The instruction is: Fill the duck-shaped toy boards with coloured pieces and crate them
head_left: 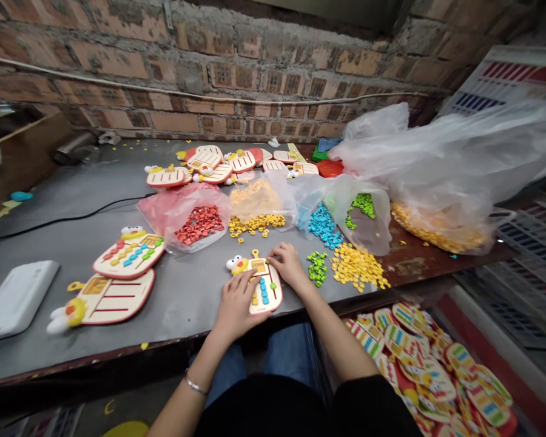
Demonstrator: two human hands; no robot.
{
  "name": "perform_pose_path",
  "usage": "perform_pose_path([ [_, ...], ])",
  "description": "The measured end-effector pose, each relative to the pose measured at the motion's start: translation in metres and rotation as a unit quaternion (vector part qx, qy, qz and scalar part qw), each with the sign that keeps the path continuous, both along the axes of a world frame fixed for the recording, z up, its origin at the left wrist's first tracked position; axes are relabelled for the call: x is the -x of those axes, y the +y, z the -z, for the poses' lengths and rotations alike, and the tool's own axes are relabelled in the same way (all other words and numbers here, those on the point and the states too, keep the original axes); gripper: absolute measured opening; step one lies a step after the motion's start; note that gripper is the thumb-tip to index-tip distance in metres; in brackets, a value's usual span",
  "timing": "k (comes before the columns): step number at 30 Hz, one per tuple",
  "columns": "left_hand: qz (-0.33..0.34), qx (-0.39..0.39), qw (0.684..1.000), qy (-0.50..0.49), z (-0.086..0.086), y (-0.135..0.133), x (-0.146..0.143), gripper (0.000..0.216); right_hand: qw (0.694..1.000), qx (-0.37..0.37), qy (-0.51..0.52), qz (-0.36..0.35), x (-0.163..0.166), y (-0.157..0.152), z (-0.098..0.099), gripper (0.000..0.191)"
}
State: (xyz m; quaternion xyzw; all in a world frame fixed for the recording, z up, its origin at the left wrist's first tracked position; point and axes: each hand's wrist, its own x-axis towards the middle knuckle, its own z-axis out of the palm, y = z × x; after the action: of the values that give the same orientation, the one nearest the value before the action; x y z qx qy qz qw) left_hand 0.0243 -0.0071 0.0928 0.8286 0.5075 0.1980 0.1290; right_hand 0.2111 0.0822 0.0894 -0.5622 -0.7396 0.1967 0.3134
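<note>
Light is even and moderately bright, falling from above; the left hand (236,306) and right hand (287,264) throw only faint, soft shadows on the grey table (186,296). Its left edge carries a dull sheen. The clear plastic bag (437,158) at the right edge glares pale white. Wide-angle distortion bows the brick wall (236,79) and smears the corners; below the near edge all is dim.
</note>
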Motion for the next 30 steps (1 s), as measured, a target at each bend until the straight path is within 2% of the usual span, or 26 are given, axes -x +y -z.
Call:
perform_pose_path([
  [5,0.002,-0.001,1.0,-0.006,0.001,0.0,0.0,0.07,1.0,0.008,-0.024,-0.008,0.0,-0.012,-0.004,0.012],
  [9,-0.001,0.001,1.0,-0.005,0.002,0.001,0.001,0.071,0.99,0.049,0.014,-0.13,-0.015,-0.026,-0.014,0.013],
  [10,0.0,0.002,1.0,-0.005,0.003,0.001,0.001,0.071,0.99,0.043,0.033,-0.132,-0.023,-0.028,-0.015,0.011],
  [12,0.001,0.003,1.0,-0.005,0.003,0.001,0.001,0.072,0.998,-0.009,0.033,-0.044,-0.041,-0.029,-0.015,0.01],
  [14,0.0,0.006,1.0,-0.004,0.003,0.001,0.001,0.072,0.993,-0.068,-0.036,0.085,-0.062,-0.026,-0.011,0.012],
  [15,-0.001,0.008,1.0,-0.004,0.003,0.001,0.001,0.072,0.986,-0.077,-0.084,0.125,-0.071,-0.023,-0.009,0.011],
  [17,-0.004,0.01,1.0,-0.004,0.002,0.0,0.001,0.072,0.973,-0.061,-0.161,0.154,-0.084,-0.019,-0.005,0.011],
  [19,-0.005,0.009,1.0,-0.006,0.001,0.0,0.001,0.071,0.974,-0.044,-0.168,0.148,-0.087,-0.018,-0.005,0.014],
  [22,-0.004,0.007,1.0,-0.007,0.0,0.0,0.0,0.071,0.993,-0.058,-0.039,0.098,-0.071,-0.02,-0.007,0.012],
  [25,-0.001,0.007,1.0,-0.002,0.0,0.0,0.0,0.073,0.994,-0.069,0.085,0.012,-0.037,-0.022,-0.008,0.01],
  [27,-0.001,0.006,1.0,0.002,0.0,0.001,0.001,0.073,0.993,-0.07,0.085,-0.04,-0.015,-0.02,-0.006,0.01],
  [30,0.0,0.0,1.0,0.006,0.0,0.001,0.001,0.073,0.994,-0.08,0.003,-0.071,0.006,-0.018,-0.002,0.013],
])
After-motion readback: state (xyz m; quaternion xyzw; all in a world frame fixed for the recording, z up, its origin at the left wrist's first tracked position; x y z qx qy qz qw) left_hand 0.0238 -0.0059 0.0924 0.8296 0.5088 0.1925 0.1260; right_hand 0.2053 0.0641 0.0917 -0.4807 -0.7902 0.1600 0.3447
